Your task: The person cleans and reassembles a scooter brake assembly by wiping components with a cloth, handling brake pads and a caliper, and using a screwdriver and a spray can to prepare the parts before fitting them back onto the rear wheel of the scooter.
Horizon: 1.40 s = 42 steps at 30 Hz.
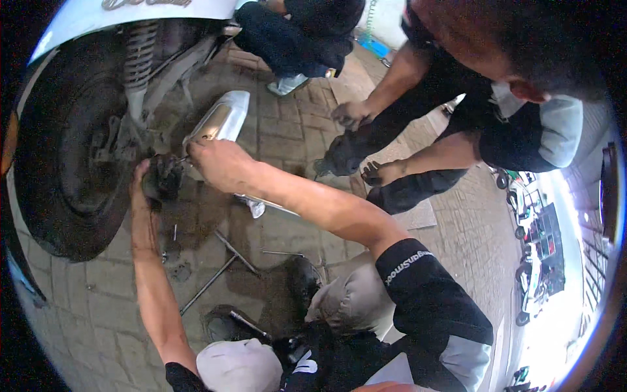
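My left hand point(141, 174) is closed around a dark, greasy metal part point(163, 181) beside the scooter's rear wheel point(72, 157). Its fingers are partly hidden and blackened. My right hand point(219, 164) is closed just to the right of that part. A thin metal piece point(185, 159) shows between its fingertips and the dark part; its kind cannot be made out. Right behind my right hand stands a silver exhaust muffler point(230, 112), tilted. Above the left hand rises the coil-spring shock absorber point(138, 62).
A T-handle wrench point(210, 282) lies on the paving before me, with a thin rod point(282, 253) and a small metal pin point(174, 232) nearby. Another metal tool point(249, 324) rests by my shoe. A co-worker point(470, 117) crouches at right; another person point(294, 39) is behind. Several motorcycles point(522, 255) stand far right.
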### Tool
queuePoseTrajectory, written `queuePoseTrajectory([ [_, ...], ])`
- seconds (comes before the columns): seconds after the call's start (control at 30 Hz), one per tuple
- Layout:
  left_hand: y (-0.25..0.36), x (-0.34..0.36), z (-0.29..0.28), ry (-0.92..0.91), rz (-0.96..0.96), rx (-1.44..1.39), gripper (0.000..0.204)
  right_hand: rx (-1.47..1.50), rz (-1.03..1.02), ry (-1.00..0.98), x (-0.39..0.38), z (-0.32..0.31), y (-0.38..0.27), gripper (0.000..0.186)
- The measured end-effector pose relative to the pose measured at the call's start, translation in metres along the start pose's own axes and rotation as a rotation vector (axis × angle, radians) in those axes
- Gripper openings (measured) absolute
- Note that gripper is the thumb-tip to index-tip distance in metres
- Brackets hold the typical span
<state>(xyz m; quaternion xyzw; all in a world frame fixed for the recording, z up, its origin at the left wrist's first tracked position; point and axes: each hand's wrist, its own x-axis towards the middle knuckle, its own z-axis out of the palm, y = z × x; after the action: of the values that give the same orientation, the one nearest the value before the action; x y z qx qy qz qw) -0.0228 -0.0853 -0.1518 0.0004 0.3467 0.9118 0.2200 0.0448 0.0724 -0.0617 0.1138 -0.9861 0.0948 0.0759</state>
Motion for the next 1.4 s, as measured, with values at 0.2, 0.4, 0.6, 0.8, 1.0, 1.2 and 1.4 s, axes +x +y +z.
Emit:
queuePoseTrajectory([
  [0.2, -0.001, 0.044, -0.054, -0.135, -0.071, -0.083, 0.044, 0.068, -0.003, -0.002, 0.014, -0.006, -0.013, 0.018],
  [0.4, -0.006, 0.042, -0.044, 0.057, 0.056, 0.065, 0.034, 0.103, 0.033, -0.018, 0.022, 0.013, -0.008, 0.019],
  [0.6, -0.002, 0.024, -0.024, -0.213, -0.046, -0.051, 0.038, 0.01, -0.046, -0.22, 0.033, 0.006, -0.001, 0.03],
  [0.8, 0.0, 0.037, -0.043, -0.219, -0.095, -0.184, 0.044, 0.379, 0.08, -0.225, 0.058, 0.006, 0.016, 0.033],
  [1.0, 0.01, 0.029, -0.042, -0.074, -0.037, -0.025, 0.046, 0.428, 0.177, -0.238, 0.056, -0.007, -0.013, 0.034],
  [1.2, 0.01, 0.049, -0.074, -0.208, 0.075, -0.136, 0.052, 0.325, 0.113, -0.206, 0.054, -0.005, -0.024, 0.033],
  [1.4, -0.004, 0.044, -0.059, -0.526, -0.028, -0.33, 0.055, 0.534, 0.149, -0.09, 0.022, -0.007, -0.015, 0.044],
])
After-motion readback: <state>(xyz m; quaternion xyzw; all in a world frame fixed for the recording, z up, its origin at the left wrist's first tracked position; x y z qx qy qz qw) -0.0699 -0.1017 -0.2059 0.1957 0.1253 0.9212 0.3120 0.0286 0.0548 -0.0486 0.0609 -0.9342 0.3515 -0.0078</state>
